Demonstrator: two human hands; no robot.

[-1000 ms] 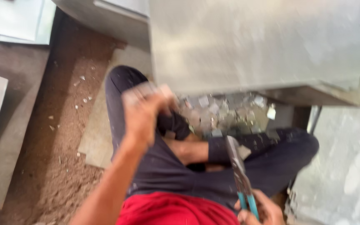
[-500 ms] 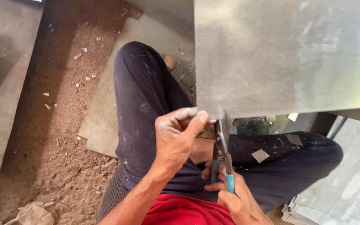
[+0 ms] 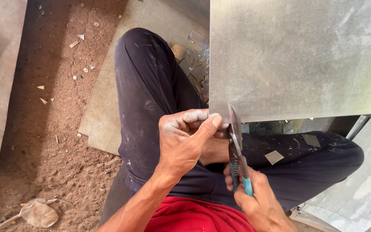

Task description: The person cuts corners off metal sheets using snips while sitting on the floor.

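Seated person, viewed from above. Red shirt (image 3: 194, 217) at lower centre of the frame, sleeves not covering the bare forearms. Dark navy trousers (image 3: 151, 94) across the centre, smeared with pale dust and specks. Left hand (image 3: 185, 141) dusted whitish over knuckles; right hand (image 3: 258, 206) at lower right, bare.

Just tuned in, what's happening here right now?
A person sits cross-legged on the dirt floor with a large metal sheet across the lap. The left hand pinches the sheet's lower left corner. The right hand grips tin snips by their teal handles, blades set at that same corner edge. Small metal offcuts lie scattered beside the knee, and one rests on the dark trousers.
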